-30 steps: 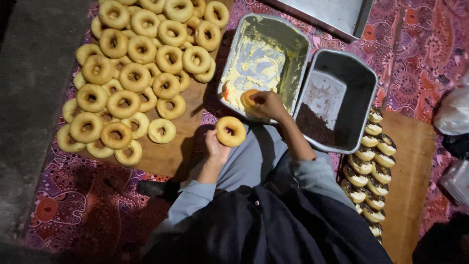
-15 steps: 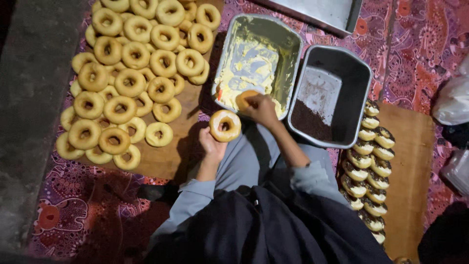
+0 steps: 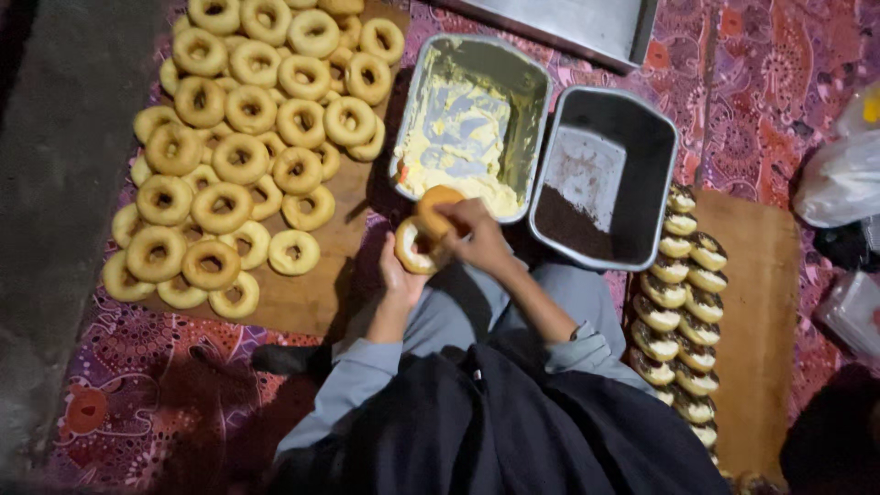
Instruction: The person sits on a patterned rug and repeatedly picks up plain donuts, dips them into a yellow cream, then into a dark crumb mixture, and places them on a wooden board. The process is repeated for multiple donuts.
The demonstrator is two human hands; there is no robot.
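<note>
Currently: left hand [image 3: 401,278] cups a golden ring-shaped doughnut half [image 3: 414,249], fingers closed under it; right hand [image 3: 477,234] pinches a second round golden half [image 3: 437,207] just above. Both sit beside the metal tin of pale yellow cream [image 3: 469,121]. Adjacent: dark tin of chocolate sprinkles [image 3: 605,179]; plain doughnuts on wooden board [image 3: 316,293]; filled doughnuts stacked right [image 3: 683,307].

A patterned purple floor cloth [image 3: 779,82] carries a wooden board [image 3: 316,293] at nine o'clock, two metal trays [image 3: 541,137] at twelve, another board [image 3: 761,302] at three

White plastic bags [image 3: 839,179], far right.
</note>
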